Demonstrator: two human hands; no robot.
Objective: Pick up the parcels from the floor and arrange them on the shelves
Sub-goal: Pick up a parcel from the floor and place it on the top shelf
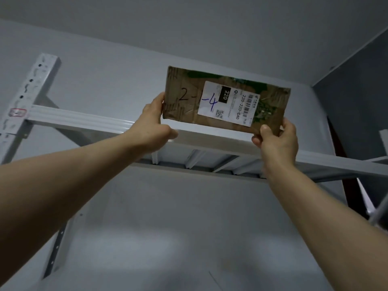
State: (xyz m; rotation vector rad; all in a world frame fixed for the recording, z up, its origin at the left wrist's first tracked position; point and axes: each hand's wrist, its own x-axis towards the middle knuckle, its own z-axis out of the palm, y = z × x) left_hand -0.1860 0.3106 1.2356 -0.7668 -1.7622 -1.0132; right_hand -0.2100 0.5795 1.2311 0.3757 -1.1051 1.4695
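A flat brown cardboard parcel point(226, 99) with a white shipping label and handwritten "2-1-4" is held up above the front beam of the white metal top shelf point(84, 120). My left hand point(153, 127) grips the parcel's left edge, thumb on the front face. My right hand point(277, 139) pinches its lower right corner, thumb on the front. Both arms reach upward from below. The parcel's lower edge is just over the shelf's front rail; whether it touches the shelf cannot be told.
A white perforated upright post point(27, 95) stands at the left end of the shelf. The shelf's underside ribs point(195, 160) show below the parcel. A pale wall lies behind, and a darker wall point(354, 114) is to the right.
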